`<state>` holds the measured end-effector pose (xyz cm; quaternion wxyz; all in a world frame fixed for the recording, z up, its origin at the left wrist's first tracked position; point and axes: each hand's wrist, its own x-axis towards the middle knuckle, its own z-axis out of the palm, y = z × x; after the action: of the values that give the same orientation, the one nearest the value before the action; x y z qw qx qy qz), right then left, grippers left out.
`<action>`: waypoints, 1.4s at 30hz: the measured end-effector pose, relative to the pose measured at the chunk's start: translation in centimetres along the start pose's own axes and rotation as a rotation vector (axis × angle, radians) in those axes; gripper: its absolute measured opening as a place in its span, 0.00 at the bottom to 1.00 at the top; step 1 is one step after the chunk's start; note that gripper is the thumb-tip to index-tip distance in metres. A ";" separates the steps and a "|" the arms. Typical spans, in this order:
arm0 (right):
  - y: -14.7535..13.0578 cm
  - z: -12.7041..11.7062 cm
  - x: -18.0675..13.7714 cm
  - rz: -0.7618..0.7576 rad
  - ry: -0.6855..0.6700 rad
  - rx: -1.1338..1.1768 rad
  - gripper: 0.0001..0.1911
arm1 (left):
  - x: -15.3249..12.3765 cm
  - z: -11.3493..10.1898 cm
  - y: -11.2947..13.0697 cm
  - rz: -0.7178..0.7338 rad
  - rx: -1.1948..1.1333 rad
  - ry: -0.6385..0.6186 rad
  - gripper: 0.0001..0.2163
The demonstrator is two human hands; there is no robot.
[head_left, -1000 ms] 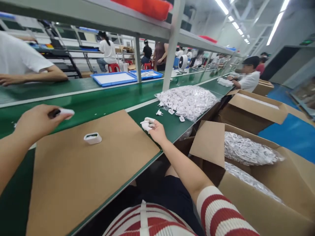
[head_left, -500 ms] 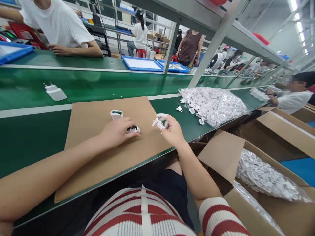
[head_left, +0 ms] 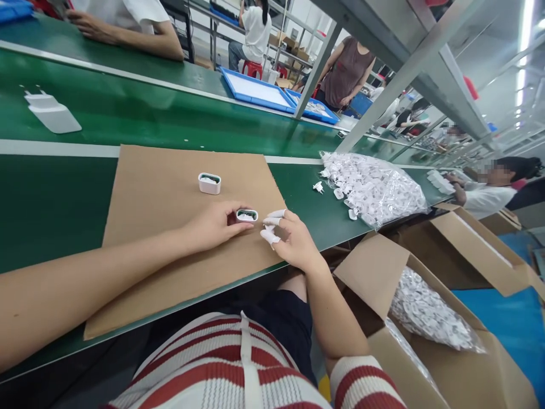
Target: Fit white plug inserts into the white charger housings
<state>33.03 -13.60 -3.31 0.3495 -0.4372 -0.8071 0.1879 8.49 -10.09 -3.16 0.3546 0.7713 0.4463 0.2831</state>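
My left hand (head_left: pixel 213 224) rests on the brown cardboard sheet (head_left: pixel 162 238) and grips a small white charger shell (head_left: pixel 247 215) with its open end up. My right hand (head_left: pixel 289 238), with white finger cots on its fingertips, is curled right beside that shell and pinches a small white part that I cannot make out well. A second open white shell (head_left: pixel 209 183) stands alone farther back on the cardboard. A clear bag of small white plug parts (head_left: pixel 374 187) lies to the right on the green belt, with a few loose parts (head_left: pixel 318 186) beside it.
A finished white charger (head_left: pixel 51 112) lies on the green conveyor (head_left: pixel 128 119) at far left. Blue trays (head_left: pixel 255 91) sit across the belt, where another person's arm (head_left: pixel 128 34) rests. Open cardboard boxes (head_left: pixel 383 295) with bagged parts stand at my right. A seated co-worker (head_left: pixel 485 187) is farther down the line.
My left hand brought a shell from the far left down onto the cardboard. My right hand closed in beside it. The view swung left and down.
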 end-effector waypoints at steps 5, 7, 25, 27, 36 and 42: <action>1.2 1.0 -0.2 0.021 0.151 -0.014 0.19 | -0.1 0.5 -0.3 -0.050 -0.113 0.005 0.21; 2.0 1.7 -0.1 0.102 0.246 0.088 0.21 | -0.1 0.5 -0.3 -0.057 -0.118 0.008 0.22; -1.9 1.1 3.3 -0.147 -0.007 -0.046 0.29 | -0.2 0.7 -0.7 0.080 -0.135 -0.032 0.17; -2.4 0.9 3.5 -0.122 -0.047 -0.097 0.29 | -0.2 0.7 -0.8 0.106 -0.064 -0.023 0.15; -3.9 1.5 3.4 -0.049 -0.020 -0.246 0.23 | -0.5 0.3 -0.2 0.173 0.433 0.023 0.15; -4.2 1.4 3.8 -0.040 -0.004 -0.247 0.21 | -0.4 -0.1 0.5 0.172 0.459 -0.002 0.18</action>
<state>28.17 -12.76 -0.17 0.2949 -0.4604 -0.8333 0.0810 8.47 -10.57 -2.77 0.1452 0.8670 0.4313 0.2029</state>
